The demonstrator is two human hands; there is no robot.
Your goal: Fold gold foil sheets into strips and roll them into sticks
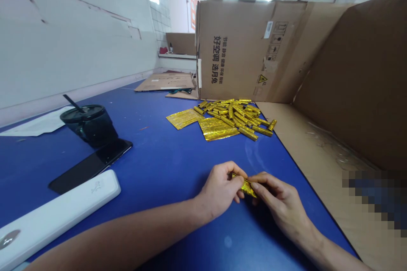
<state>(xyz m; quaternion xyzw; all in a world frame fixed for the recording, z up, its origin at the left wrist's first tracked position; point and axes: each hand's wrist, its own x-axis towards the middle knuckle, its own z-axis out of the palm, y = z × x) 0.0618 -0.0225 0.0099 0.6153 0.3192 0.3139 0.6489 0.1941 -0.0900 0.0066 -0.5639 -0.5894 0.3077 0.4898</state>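
Between my two hands, just above the blue table, is a small piece of shiny gold foil paper (247, 187). My left hand (221, 188) pinches its left end, thumb on top. At the right end, my right hand (277, 194) grips it between thumb and fingers. My fingers cover much of the piece, so I cannot tell its full shape. Beyond my hands lies a heap of rolled gold foil tubes (240, 112). Flat gold foil sheets rest beside the heap, one at the front (218, 129) and another to its left (183, 118).
A dark lidded cup with a straw (95, 125), a black phone (92, 165) and a long white device (60, 214) occupy the left of the blue table (152, 156). A large cardboard box (241, 59) stands behind the heap, with cardboard along the right edge. Flattened cardboard (165, 81) lies further back.
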